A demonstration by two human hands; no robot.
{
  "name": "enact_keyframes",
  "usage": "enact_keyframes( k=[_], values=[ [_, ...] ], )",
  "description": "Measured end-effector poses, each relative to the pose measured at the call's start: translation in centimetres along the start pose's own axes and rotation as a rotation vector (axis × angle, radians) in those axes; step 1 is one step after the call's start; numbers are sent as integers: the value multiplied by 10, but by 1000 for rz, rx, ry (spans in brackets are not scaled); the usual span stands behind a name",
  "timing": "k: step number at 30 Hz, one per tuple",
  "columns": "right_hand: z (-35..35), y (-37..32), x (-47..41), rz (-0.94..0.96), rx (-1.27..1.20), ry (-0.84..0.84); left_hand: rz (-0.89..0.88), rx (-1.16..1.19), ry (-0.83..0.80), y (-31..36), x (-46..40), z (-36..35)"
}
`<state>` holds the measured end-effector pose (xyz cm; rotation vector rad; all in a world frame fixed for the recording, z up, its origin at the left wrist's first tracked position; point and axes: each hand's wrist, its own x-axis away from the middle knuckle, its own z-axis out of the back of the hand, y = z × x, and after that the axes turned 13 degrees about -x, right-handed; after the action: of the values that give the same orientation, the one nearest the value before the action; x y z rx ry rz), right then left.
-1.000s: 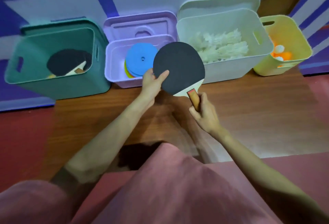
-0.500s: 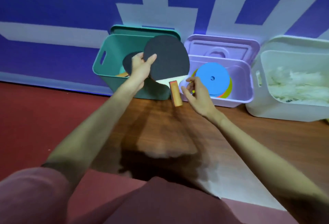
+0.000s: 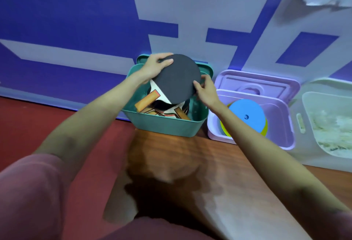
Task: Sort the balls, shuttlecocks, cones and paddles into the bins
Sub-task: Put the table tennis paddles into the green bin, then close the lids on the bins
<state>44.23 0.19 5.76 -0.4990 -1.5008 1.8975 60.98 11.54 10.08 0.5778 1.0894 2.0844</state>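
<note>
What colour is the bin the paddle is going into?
Teal green bin, seen in the head view.

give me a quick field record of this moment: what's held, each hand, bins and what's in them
held item: black paddle, tilted over the teal bin
left hand: grips the blade's far left edge
right hand: fingers on the blade's right edge
teal bin contents: other paddles
purple bin: flat discs, blue disc on top
white bin: white feathery shuttlecocks
stage: paddle not yet released
</note>
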Motion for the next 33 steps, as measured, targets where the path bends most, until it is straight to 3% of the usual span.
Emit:
enact_keyframes(
  k=[2,6,15,21,27,33],
  values=[
    [-7,4,-8,-62,-66,-18,28,-34,9,-13,-12,-2],
    [-21,16,-19,-192,-164,4,176,-72,190,-44,-30,-8],
    [-46,47,-38,-313,-5,-30,243,-203,97,-96,-41,-18],
    [-48,51,-45,-206,477,-149,183,-407,45,-107,-40,-24],
    [-37,39,-52,-95,692,-229,66,-591,23,-101,-43,-16],
    [-16,7,-73,297,840,-107,-192,-794,222,-77,-53,7]
  ],
)
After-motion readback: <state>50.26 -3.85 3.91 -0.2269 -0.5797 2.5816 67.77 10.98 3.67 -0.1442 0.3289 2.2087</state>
